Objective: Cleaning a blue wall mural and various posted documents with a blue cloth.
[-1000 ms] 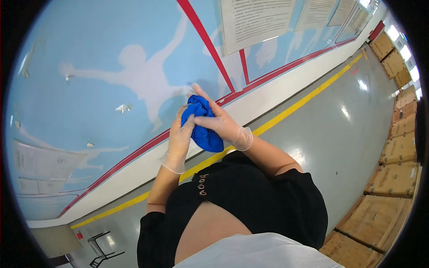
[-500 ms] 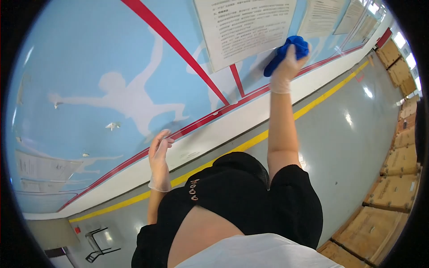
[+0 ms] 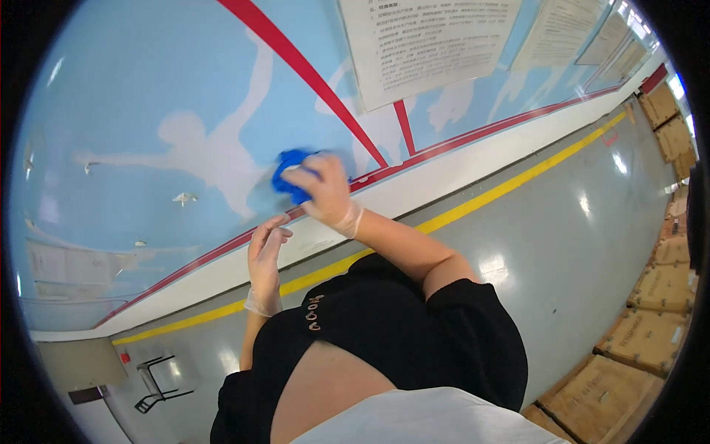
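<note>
My right hand [image 3: 324, 194], in a clear thin glove, grips a bunched blue cloth [image 3: 293, 172] and presses it against the light-blue wall panel [image 3: 126, 96]. The cloth lies beside a pale painted figure [image 3: 211, 152], just above the red border stripe [image 3: 392, 172]. My left hand [image 3: 266, 248], gloved the same way, hovers close to the lower border of the panel, its fingers loosely curled with nothing visible in them. Part of the cloth is hidden behind my right fingers.
Printed sheets [image 3: 433, 48] hang on the upper right of the panel. White torn patches [image 3: 185, 198] mark its left part. A yellow line [image 3: 473, 203] runs along the grey floor. Wooden crates [image 3: 603, 392] are lined up at right; a black-framed cart [image 3: 157, 385] stands at lower left.
My right hand has swept the blue cloth left across the panel, from under the printed sheet to near my left hand. The left hand has hardly moved.
</note>
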{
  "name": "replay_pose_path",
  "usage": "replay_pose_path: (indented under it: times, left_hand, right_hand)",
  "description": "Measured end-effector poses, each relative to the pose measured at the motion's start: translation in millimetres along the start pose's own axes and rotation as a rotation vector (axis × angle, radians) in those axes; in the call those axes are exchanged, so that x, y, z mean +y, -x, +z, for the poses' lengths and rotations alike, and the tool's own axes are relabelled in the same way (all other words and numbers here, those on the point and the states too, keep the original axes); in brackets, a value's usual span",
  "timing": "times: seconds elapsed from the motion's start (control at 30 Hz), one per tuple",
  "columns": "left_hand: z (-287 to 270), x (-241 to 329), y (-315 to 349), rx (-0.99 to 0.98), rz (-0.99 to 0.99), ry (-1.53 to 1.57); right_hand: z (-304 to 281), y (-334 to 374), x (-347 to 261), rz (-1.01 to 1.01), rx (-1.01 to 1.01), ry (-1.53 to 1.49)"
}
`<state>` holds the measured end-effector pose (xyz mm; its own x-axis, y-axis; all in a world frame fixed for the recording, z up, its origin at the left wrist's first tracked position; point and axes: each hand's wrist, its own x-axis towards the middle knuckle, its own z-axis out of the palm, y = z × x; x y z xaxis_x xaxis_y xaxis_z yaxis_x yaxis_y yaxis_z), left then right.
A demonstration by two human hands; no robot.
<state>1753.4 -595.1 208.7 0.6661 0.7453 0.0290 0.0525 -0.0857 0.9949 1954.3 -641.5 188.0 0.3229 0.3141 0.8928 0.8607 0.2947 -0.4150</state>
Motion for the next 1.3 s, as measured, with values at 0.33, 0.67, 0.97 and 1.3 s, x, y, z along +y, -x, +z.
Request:
replay_pose_path:
  times: [0.33, 0.67, 0.97, 1.3]
  left_hand:
    - [-4, -9, 15, -0.102, -0.084, 0.059]
    - [12, -9, 4, -0.234, -0.013, 0.002]
    - [-4, -19, 3, -0.173, 0.006, -0.067]
    - [-34, -32, 26, -0.137, 0.089, -0.068]
  right_hand:
    - [-22, -122, -48, -0.432, -0.036, 0.167]
    - [-37, -262, -56, -0.557, 0.549, 0.370]
    - [-28, -33, 28, -0.434, -0.088, 0.562]
    - [-41, 42, 42, -0.386, -0.431, 0.543]
